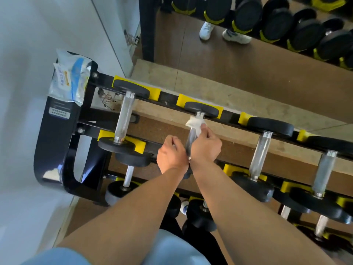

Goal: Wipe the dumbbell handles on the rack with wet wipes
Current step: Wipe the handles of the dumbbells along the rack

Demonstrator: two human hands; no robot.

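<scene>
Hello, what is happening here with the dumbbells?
A person is cleaning a dumbbell rack. The right hand holds a white wipe on the handle of the second dumbbell on the top row. The left hand is curled beside that handle. A wipes pack lies on the rack's end.

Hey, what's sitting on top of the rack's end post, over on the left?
A pack of wet wipes lies on top of the rack's end post, reaching past its top edge. The top surface of the post under it is covered, so nothing else there can be seen.

White sneakers (225, 32) in mirror (210, 60), wood floor (210, 92)
</scene>
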